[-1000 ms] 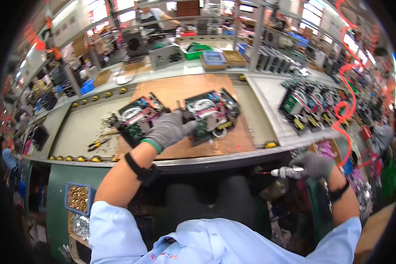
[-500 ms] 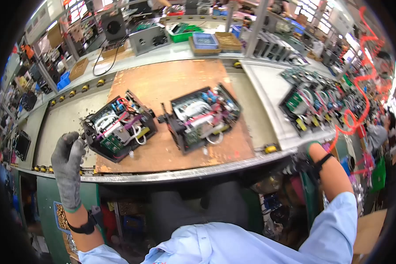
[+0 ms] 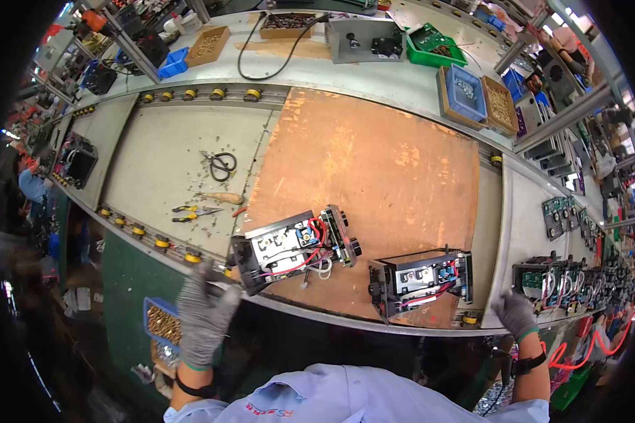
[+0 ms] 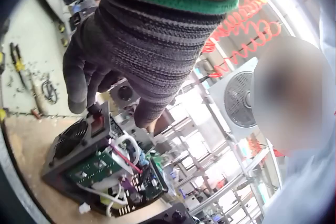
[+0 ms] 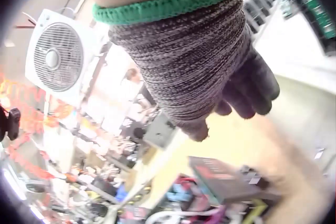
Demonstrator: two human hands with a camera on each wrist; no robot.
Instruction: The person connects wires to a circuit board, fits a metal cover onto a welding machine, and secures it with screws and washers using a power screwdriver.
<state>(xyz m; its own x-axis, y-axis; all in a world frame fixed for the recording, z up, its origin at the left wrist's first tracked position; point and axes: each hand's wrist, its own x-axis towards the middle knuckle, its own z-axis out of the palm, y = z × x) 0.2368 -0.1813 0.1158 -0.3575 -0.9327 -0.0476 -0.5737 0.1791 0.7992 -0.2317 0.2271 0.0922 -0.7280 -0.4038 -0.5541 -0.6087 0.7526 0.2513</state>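
My left hand (image 3: 206, 314), in a striped grey knit glove with a green cuff, is over the bench's front edge, fingers loosely spread and holding nothing. Just beyond it, a black-framed electronic unit (image 3: 289, 247) with white and red wires sits tilted at the left edge of a wooden board (image 3: 367, 162). The left wrist view shows this unit's fan side (image 4: 71, 140) below the fingertips. A second similar unit (image 3: 423, 278) stands at the board's front right. To its right, my gloved right hand (image 3: 516, 315) is empty; its fingers (image 5: 257, 87) hang relaxed in the right wrist view.
Pliers (image 3: 194, 213), scissors (image 3: 223, 166) and a wooden-handled tool (image 3: 222, 198) lie among scattered screws on the left. Several more units (image 3: 564, 275) line the right side. A blue bin (image 3: 148, 314) of brass-coloured parts stands below left; a red coiled hose (image 3: 578, 363) hangs right.
The electric screwdriver my right hand held a second ago is out of it. My left hand left the units, swung left and lowered. The head view has turned downward and left; the units now sit farther apart.
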